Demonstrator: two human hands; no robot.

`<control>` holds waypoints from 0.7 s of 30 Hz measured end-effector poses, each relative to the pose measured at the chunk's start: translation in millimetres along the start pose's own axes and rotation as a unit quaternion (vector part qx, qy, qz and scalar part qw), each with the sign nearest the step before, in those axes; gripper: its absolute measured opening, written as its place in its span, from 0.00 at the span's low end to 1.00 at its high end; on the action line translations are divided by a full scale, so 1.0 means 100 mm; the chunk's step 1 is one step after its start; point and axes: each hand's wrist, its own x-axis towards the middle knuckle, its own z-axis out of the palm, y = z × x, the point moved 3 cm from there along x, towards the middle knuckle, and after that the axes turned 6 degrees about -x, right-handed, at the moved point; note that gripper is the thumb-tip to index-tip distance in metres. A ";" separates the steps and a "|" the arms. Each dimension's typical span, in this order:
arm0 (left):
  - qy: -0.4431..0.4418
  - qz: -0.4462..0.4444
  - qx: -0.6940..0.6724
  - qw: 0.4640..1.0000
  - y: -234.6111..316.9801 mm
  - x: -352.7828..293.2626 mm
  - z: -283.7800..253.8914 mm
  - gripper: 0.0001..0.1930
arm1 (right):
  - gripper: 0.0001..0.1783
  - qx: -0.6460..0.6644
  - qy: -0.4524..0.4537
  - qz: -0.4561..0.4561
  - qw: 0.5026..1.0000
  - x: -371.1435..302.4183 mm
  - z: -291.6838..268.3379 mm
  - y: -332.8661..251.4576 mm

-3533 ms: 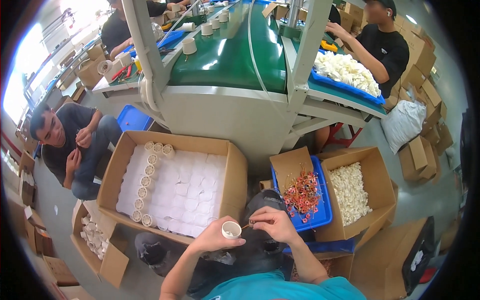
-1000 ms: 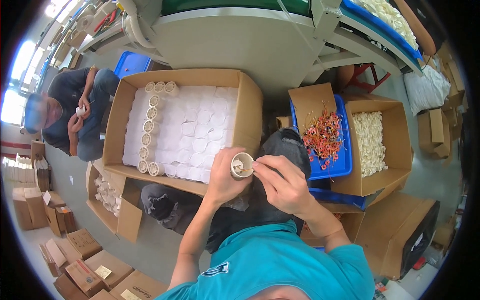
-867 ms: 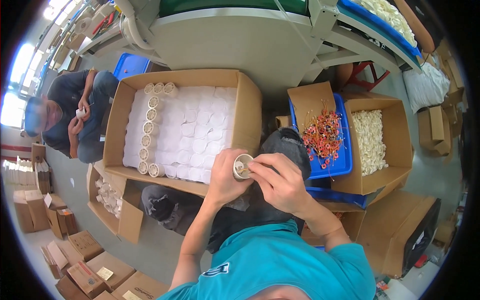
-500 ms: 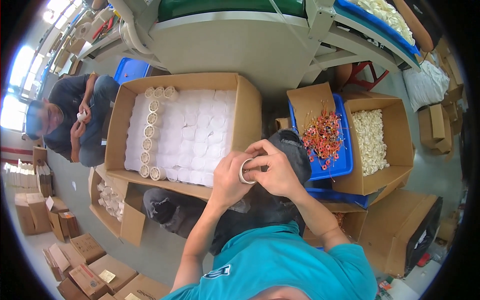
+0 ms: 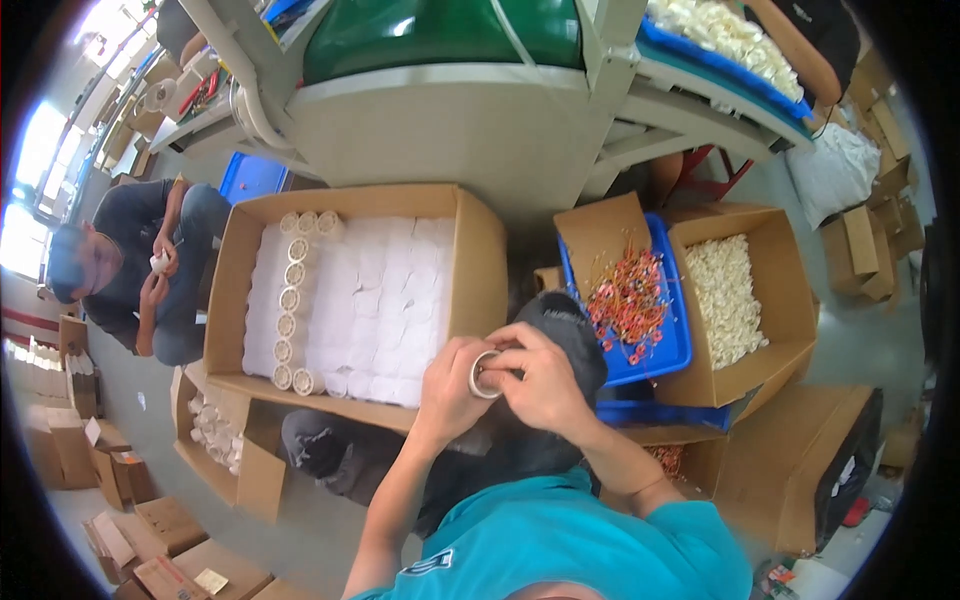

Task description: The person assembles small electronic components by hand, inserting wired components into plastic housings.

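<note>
In front of my lap my left hand (image 5: pixel 449 392) wraps around a short white plastic cylinder (image 5: pixel 474 380), its round opening facing up. My right hand (image 5: pixel 541 382) bends over it, thumb and fingertips pinched inside the rim; whatever they grip there is hidden. Left of my hands a large cardboard box (image 5: pixel 478 270) holds rows of white paper-like pieces. White cylinders with patterned ends (image 5: pixel 290 299) line its left side and far left corner. To the right, a blue tray (image 5: pixel 676 310) carries a pile of small red and orange wired parts (image 5: pixel 630 305).
A cardboard box of small cream pieces (image 5: pixel 725 300) stands right of the tray. Ahead rises a machine with a green belt (image 5: pixel 445 40). A co-worker (image 5: pixel 150 260) sits at left, holding a small white part. Stacked cartons (image 5: pixel 190 530) lie at lower left.
The view has tilted, so the boxes and machine sit lower in it. Both hands stay at the white cylinder, the right fingers still inside its rim.
</note>
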 end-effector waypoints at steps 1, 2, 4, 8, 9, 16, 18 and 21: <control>-0.007 -0.005 0.003 1.000 -0.02 -0.01 0.00 0.22 | 0.09 -0.012 0.006 -0.008 1.000 0.00 0.01 -0.01; -0.012 -0.011 0.005 1.000 -0.02 -0.02 0.00 0.23 | 0.09 -0.026 0.014 -0.012 0.999 -0.02 0.01 -0.01; 0.003 -0.008 -0.005 1.000 -0.01 -0.02 0.00 0.23 | 0.09 -0.034 0.040 -0.017 0.998 -0.02 0.03 -0.03; 0.012 0.000 0.019 1.000 0.01 0.00 0.03 0.24 | 0.10 0.037 0.071 0.016 0.997 -0.05 0.10 0.11; 0.002 0.003 0.032 0.999 0.03 0.00 0.04 0.24 | 0.10 0.030 0.067 0.011 0.997 -0.05 0.08 0.15; -0.038 0.018 0.073 0.996 0.05 0.05 0.06 0.26 | 0.10 0.109 0.038 0.042 0.992 0.00 0.03 0.21; -0.044 0.019 0.071 0.996 0.05 0.06 0.06 0.26 | 0.10 0.104 0.042 0.036 0.993 0.01 0.02 0.21; -0.058 0.025 0.061 0.996 0.01 0.07 0.09 0.26 | 0.10 0.085 0.034 0.035 0.995 0.02 -0.02 0.20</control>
